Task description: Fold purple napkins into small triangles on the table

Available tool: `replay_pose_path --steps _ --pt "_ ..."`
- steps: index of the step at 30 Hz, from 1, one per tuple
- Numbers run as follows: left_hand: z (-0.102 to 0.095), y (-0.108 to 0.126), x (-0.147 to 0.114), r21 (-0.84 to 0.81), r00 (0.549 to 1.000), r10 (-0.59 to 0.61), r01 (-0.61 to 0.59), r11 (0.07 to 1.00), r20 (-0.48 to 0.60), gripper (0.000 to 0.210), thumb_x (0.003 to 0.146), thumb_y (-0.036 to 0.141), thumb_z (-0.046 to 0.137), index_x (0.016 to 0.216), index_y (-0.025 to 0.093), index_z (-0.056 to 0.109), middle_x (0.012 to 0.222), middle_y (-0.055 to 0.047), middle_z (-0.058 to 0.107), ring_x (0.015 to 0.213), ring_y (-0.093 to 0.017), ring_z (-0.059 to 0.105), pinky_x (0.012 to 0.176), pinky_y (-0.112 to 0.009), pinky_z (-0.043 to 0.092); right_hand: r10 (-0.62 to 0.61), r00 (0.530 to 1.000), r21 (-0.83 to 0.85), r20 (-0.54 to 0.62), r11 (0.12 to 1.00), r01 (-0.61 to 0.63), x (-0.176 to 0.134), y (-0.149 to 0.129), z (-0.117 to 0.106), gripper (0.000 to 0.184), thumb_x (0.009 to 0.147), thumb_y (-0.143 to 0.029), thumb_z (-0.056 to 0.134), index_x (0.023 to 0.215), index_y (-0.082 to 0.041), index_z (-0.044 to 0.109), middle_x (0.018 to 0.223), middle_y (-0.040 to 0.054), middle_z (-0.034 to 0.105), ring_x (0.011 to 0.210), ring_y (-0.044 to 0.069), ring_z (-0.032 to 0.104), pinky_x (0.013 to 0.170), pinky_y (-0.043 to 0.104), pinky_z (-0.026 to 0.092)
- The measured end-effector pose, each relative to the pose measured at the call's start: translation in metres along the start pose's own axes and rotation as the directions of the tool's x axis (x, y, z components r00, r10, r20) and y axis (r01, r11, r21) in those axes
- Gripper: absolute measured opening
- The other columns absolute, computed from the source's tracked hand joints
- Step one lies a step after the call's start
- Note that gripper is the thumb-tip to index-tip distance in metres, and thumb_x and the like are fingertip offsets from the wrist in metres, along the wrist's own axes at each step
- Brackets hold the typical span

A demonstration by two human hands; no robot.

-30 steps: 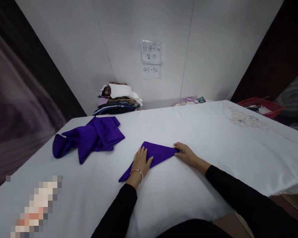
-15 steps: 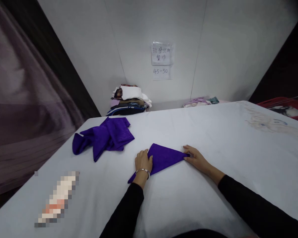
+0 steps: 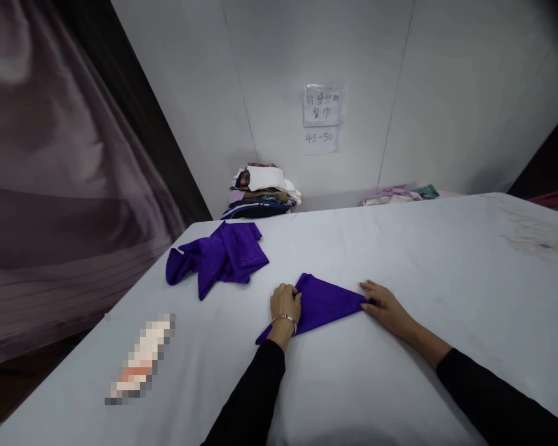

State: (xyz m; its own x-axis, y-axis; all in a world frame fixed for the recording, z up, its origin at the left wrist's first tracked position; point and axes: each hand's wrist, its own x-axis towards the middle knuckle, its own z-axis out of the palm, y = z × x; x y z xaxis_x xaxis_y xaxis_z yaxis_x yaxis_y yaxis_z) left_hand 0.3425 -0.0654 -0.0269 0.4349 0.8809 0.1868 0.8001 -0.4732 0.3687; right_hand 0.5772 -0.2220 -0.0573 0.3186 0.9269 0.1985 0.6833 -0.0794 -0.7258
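A purple cloth napkin (image 3: 328, 305), folded into a long triangle, lies on the white-covered table in front of me. My left hand (image 3: 286, 305), with a bracelet at the wrist, is closed on its left side, fingers curled over the cloth. Part of the napkin is hidden under this hand, and a pointed corner sticks out below the wrist. My right hand (image 3: 385, 308) pinches the narrow right tip between thumb and fingers. Farther back on the left lies a second purple cloth (image 3: 227, 254), loosely crumpled.
The white tablecloth (image 3: 400, 384) covers the whole table. A pixelated object (image 3: 142, 359) lies at the front left. Behind the far edge are a stack of folded clothes (image 3: 263, 192) and more fabric (image 3: 395, 195). Paper signs (image 3: 323, 118) hang on the wall; a curtain (image 3: 51, 186) hangs left.
The view has turned a little, so everything sits farther right. My left fingers have curled in more, and the cloth's upper left corner looks slightly lifted or folded beside them. My right hand still pinches the tip.
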Motion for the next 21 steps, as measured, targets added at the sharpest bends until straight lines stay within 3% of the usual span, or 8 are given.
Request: replay_pose_path --steps 10,21 --pt "-0.001 0.000 0.006 -0.014 0.999 -0.041 0.041 0.999 0.008 0.013 0.083 0.026 0.048 0.074 0.021 0.056 0.084 -0.002 0.059 0.083 -0.016 0.053 0.074 -0.029 0.038 0.054 0.998 0.071 -0.019 0.996 -0.053 0.009 -0.001 -0.001 0.022 0.075 -0.041 0.054 0.064 -0.022 0.054 0.122 0.0086 0.055 0.125 0.026 0.036 0.100 0.042 0.031" --pt "0.007 0.000 0.012 0.064 0.997 -0.080 0.080 0.995 0.000 0.013 0.084 0.027 0.047 0.075 0.020 0.055 0.082 -0.002 0.059 0.080 -0.016 0.054 0.071 -0.028 0.036 -0.004 0.997 -0.194 -0.083 0.981 -0.012 0.014 0.006 0.001 0.030 0.078 -0.043 0.051 0.056 -0.021 0.052 0.118 0.0097 0.058 0.119 0.027 0.043 0.096 0.042 0.035"
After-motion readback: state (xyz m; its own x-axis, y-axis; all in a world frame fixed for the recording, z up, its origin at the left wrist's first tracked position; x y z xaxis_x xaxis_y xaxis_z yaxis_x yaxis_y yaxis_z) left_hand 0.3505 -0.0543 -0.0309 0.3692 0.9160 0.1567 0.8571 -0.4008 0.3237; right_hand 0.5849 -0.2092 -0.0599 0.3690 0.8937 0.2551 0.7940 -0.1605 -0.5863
